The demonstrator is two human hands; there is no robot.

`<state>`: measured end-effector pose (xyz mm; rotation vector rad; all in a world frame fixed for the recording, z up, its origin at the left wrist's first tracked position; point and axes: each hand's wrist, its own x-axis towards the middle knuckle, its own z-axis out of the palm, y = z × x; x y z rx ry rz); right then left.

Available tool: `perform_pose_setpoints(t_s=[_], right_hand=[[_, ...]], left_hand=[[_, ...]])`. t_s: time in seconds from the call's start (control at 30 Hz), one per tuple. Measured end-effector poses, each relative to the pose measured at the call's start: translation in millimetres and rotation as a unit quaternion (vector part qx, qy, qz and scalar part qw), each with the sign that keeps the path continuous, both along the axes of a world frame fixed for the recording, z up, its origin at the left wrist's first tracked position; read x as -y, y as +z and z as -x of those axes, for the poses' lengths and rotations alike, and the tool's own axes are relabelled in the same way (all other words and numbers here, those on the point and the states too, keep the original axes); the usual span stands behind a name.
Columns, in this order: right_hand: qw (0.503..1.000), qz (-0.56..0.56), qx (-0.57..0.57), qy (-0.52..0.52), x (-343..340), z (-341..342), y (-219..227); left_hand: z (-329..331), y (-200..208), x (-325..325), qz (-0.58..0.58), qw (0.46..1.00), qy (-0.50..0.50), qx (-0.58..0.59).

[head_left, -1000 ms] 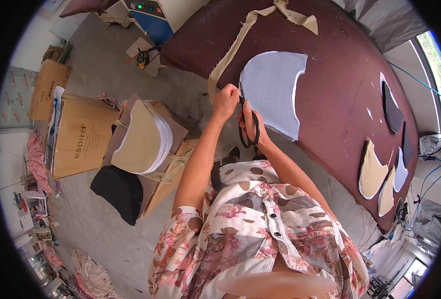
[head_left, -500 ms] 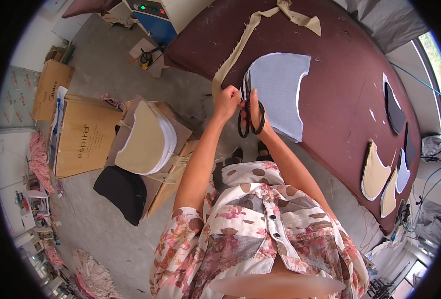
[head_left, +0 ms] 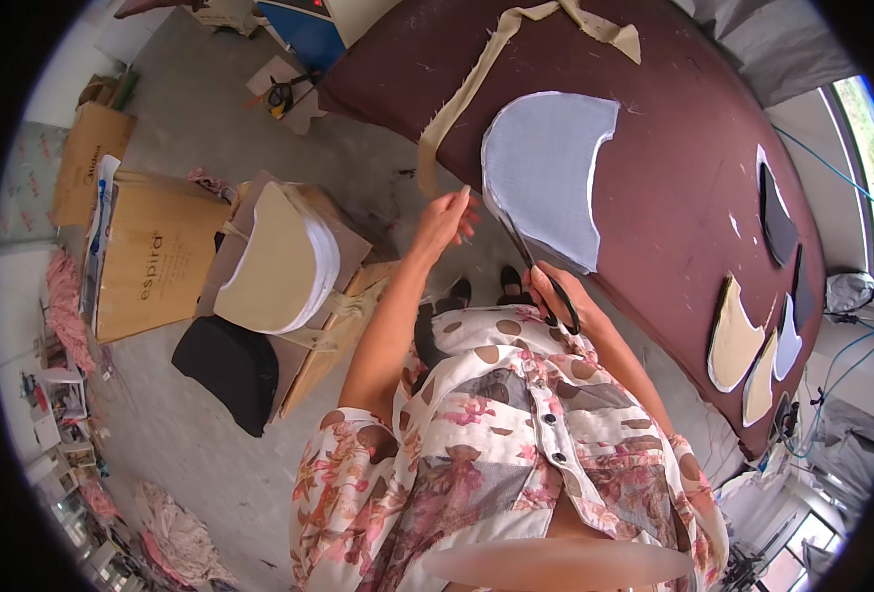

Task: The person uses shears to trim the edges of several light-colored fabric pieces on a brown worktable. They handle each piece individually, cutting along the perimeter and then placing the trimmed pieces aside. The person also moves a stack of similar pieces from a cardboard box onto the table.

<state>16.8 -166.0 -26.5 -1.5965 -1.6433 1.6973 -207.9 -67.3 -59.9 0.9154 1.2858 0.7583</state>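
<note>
My right hand is closed on a pair of black-handled scissors, whose long blades point up and left beside the lower-left edge of a pale blue-grey fabric piece. That piece lies flat on the maroon-covered table; it has a rounded left side and a concave right edge, with a white layer along the rim. My left hand hovers just off the table edge, left of the piece. Its fingers are loosely bent and apart, with nothing I can make out between them.
A long beige fabric strip hangs over the table's left edge. Small cut pieces, including a beige one, lie at the right. To my left, a stack of beige pieces rests on cardboard boxes, with a black piece beside it.
The scissors in my right hand have moved down and right, away from the piece's upper-left edge. My left hand has dropped slightly and its fingers have loosened from a fist.
</note>
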Motion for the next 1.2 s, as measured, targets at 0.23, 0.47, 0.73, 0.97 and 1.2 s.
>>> perform_pose_setpoints(t_s=[0.23, 0.47, 0.73, 0.97, 1.2], right_hand=[[0.995, 0.008, 0.066, 0.074, 4, -14, -8], [0.999, 0.015, 0.018, 0.042, -12, -5, -21], [0.999, -0.007, 0.022, 0.049, -23, -2, -23], [0.999, -0.006, 0.014, 0.039, -35, 10, -19], [0.984, -0.142, 0.085, 0.068, -34, 13, -21]], left_hand=[[-19, -13, 0, -0.051, 0.997, -0.06, 0.014], [-22, 2, 13, 0.006, 1.0, -0.03, 0.005], [-29, -15, 22, -0.042, 0.998, -0.044, 0.004], [-27, -12, 26, -0.045, 0.999, -0.019, 0.004], [-22, -12, 26, -0.045, 0.999, 0.006, 0.023]])
